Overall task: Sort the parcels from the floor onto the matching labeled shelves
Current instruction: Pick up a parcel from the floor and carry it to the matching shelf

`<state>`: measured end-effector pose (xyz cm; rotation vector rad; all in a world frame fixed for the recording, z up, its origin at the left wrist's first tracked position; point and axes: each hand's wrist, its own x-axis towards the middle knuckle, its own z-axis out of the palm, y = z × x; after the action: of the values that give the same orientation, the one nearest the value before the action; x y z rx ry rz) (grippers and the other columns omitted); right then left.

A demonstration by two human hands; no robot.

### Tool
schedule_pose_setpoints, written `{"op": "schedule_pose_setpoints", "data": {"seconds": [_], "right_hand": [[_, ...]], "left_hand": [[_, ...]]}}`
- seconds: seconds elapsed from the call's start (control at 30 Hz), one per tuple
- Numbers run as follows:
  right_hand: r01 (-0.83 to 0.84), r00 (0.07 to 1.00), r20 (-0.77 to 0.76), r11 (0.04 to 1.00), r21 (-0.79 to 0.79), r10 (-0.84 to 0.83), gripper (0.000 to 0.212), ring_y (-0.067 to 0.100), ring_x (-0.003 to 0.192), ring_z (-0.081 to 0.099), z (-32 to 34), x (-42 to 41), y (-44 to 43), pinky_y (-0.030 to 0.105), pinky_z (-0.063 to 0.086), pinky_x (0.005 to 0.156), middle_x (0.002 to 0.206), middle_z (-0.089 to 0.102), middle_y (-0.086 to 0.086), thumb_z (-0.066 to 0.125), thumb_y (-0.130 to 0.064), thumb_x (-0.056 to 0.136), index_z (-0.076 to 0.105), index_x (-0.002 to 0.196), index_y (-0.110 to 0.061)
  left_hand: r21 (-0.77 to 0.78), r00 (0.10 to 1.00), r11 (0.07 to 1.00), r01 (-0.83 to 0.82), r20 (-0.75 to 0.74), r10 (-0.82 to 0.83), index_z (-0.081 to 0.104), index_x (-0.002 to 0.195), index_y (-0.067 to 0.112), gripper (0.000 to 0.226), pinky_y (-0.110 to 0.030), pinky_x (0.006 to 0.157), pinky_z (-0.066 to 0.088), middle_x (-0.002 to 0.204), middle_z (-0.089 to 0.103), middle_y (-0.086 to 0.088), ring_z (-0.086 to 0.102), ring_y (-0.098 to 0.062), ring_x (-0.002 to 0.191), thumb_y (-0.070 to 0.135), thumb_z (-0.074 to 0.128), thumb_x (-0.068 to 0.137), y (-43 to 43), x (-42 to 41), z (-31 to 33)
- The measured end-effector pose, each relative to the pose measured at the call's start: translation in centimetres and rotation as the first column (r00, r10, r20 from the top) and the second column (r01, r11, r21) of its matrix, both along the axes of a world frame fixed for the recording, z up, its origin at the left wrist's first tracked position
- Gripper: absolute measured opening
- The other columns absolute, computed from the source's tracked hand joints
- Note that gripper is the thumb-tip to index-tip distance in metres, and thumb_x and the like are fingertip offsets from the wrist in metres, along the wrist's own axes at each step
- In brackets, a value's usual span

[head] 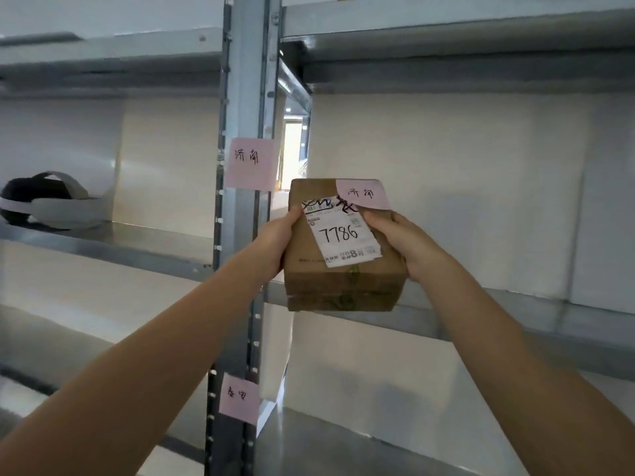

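A brown cardboard parcel (340,286) is held up in front of the metal shelving at about the level of the middle right shelf (481,314). It carries a white shipping label reading 7786 and a pink note on its top right corner. My left hand (278,238) grips its left side and my right hand (402,242) grips its right side. A pink label (251,163) on the upright post beside the parcel bears handwriting like that on the parcel's note. A second pink label (238,397) sits lower on the post.
The grey upright post (240,97) divides two shelf bays. A black and white headset (44,201) lies on the middle left shelf (137,242). Another shelf board (446,25) runs overhead and a lower shelf (326,441) lies below the parcel.
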<state>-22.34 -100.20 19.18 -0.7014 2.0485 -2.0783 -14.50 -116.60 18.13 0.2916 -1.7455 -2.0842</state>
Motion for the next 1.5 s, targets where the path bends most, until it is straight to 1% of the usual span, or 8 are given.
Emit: {"op": "schedule_pose_setpoints", "data": {"seconds": [0.13, 0.27, 0.43, 0.53, 0.73, 0.9, 1.1, 1.5], "right_hand": [[0.055, 0.976, 0.18, 0.935, 0.351, -0.125, 0.043, 0.024, 0.081, 0.065, 1.3, -2.7, -1.1, 0.04, 0.049, 0.095, 0.104, 0.071, 0.008, 0.065, -0.043, 0.081, 0.064, 0.112, -0.013], [-0.001, 0.96, 0.238, 0.852, 0.524, -0.145, 0.045, 0.022, 0.063, 0.066, 2.0, -3.8, -1.0, 0.036, 0.052, 0.07, 0.078, 0.071, 0.009, 0.063, -0.048, 0.08, 0.064, 0.108, -0.012], [0.539, 0.819, -0.487, 0.698, 0.472, -0.303, 0.048, 0.03, 0.106, 0.059, 3.4, -3.1, -0.5, 0.036, 0.047, 0.084, 0.125, 0.06, 0.016, 0.054, -0.035, 0.088, 0.055, 0.124, -0.002], [0.446, 0.715, -0.696, 0.814, 0.372, -0.073, 0.043, 0.011, 0.11, 0.053, 3.0, 1.6, -0.2, 0.027, 0.04, 0.086, 0.126, 0.059, -0.005, 0.052, -0.043, 0.088, 0.057, 0.125, -0.021], [0.72, 0.431, -0.892, 0.544, 0.43, 0.136, 0.054, 0.012, 0.108, 0.056, -2.0, 4.1, -1.3, 0.037, 0.038, 0.09, 0.122, 0.061, -0.015, 0.048, -0.067, 0.074, 0.055, 0.118, -0.035], [0.653, 0.528, -0.842, 0.581, 0.486, 0.111, 0.048, 0.012, 0.097, 0.059, -1.2, 3.3, 1.8, 0.032, 0.041, 0.081, 0.111, 0.066, -0.013, 0.057, -0.062, 0.075, 0.055, 0.118, -0.041], [0.433, 0.688, -0.708, 0.691, 0.579, 0.162, 0.053, 0.015, 0.113, 0.054, -0.6, 0.4, 6.6, 0.038, 0.044, 0.096, 0.127, 0.06, -0.005, 0.066, -0.044, 0.079, 0.052, 0.129, -0.032], [0.706, 0.498, -0.866, 0.563, 0.429, 0.035, 0.064, 0.021, 0.143, 0.02, -2.5, -3.1, 5.8, 0.048, 0.019, 0.111, 0.158, 0.02, 0.0, 0.047, -0.053, 0.087, 0.026, 0.144, -0.033]], "left_hand": [[0.052, 1.0, 0.999, 0.01, 0.015, -0.011, 0.048, 0.116, 0.006, 0.028, -0.032, 0.076, 0.054, 0.106, 0.062, -0.011, 0.063, -0.026, 0.093, 0.018, 0.05, 0.091, -1.7, -2.6, -0.5], [-0.144, 0.998, 0.99, -0.013, -0.064, 0.003, 0.033, 0.142, 0.013, 0.055, -0.032, 0.101, 0.037, 0.131, 0.044, -0.002, 0.047, -0.024, 0.116, 0.011, 0.049, 0.089, -2.4, -4.6, -0.9], [-0.491, 0.985, 0.867, -0.083, -0.172, -0.004, 0.065, 0.115, 0.013, 0.035, -0.033, 0.104, 0.038, 0.132, 0.056, -0.006, 0.052, -0.021, 0.112, 0.015, 0.04, 0.09, -2.4, -6.1, -0.9], [-0.715, 0.978, 0.668, -0.208, -0.148, 0.147, 0.068, 0.099, 0.013, 0.039, -0.04, 0.09, 0.043, 0.109, 0.064, -0.006, 0.055, -0.023, 0.095, 0.026, 0.032, 0.091, -1.6, -7.0, -0.8], [-0.935, 0.95, 0.283, -0.215, -0.133, 0.283, 0.051, 0.084, 0.012, 0.037, -0.036, 0.079, 0.033, 0.094, 0.057, -0.01, 0.047, -0.022, 0.082, 0.03, 0.02, 0.096, 0.7, -6.5, 0.4], [-0.935, 0.919, -0.173, -0.309, -0.341, 0.2, 0.044, 0.126, 0.02, 0.043, -0.041, 0.09, 0.04, 0.094, 0.057, -0.01, 0.052, -0.025, 0.092, 0.042, 0.022, 0.096, 0.5, -3.2, 0.0], [-0.977, 0.988, -0.153, -0.149, -0.155, 0.025, 0.044, 0.134, 0.028, 0.081, -0.042, 0.103, 0.031, 0.126, 0.049, -0.001, 0.047, -0.019, 0.114, 0.075, 0.024, 0.071, -1.3, -3.2, -0.6], [-0.998, 0.988, 0.002, -0.06, -0.06, 0.145, 0.023, 0.146, 0.021, 0.072, -0.047, 0.112, 0.021, 0.152, 0.033, -0.005, 0.033, -0.028, 0.136, 0.045, 0.055, 0.085, 0.2, -5.0, 0.0]]}}
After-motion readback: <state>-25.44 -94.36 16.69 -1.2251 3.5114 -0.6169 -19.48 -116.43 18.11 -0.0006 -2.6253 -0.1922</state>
